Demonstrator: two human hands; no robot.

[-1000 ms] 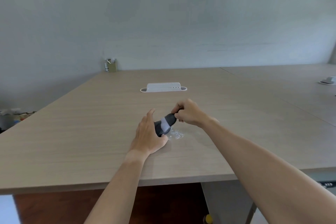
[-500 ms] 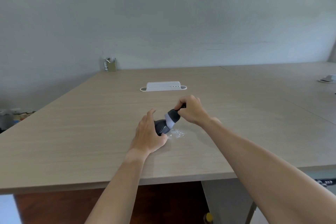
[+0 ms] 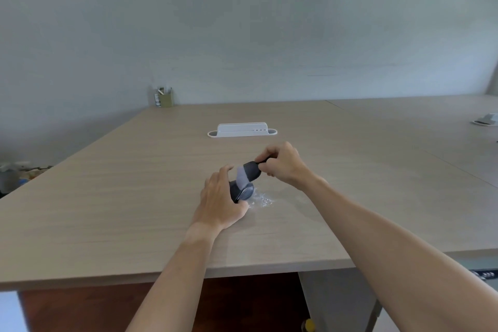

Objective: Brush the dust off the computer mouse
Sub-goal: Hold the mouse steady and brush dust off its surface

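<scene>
A dark computer mouse point(image 3: 240, 192) rests on the wooden table point(image 3: 121, 197), held at its left side by my left hand point(image 3: 219, 201). My right hand point(image 3: 283, 164) grips the handle of a small dark brush point(image 3: 249, 172); its pale bristles touch the top of the mouse. Much of the mouse is hidden by my left hand and the brush. White specks of dust point(image 3: 262, 201) lie on the table just right of the mouse.
A white slotted stand point(image 3: 242, 130) sits farther back on the table. A pen holder point(image 3: 164, 98) stands at the far left corner by the wall. A pale object point(image 3: 486, 119) lies on the adjoining table at right. The table's front edge runs below my forearms.
My right hand with the brush has shifted slightly up and back, sweeping the bristles across the mouse. My left hand has stayed on the mouse.
</scene>
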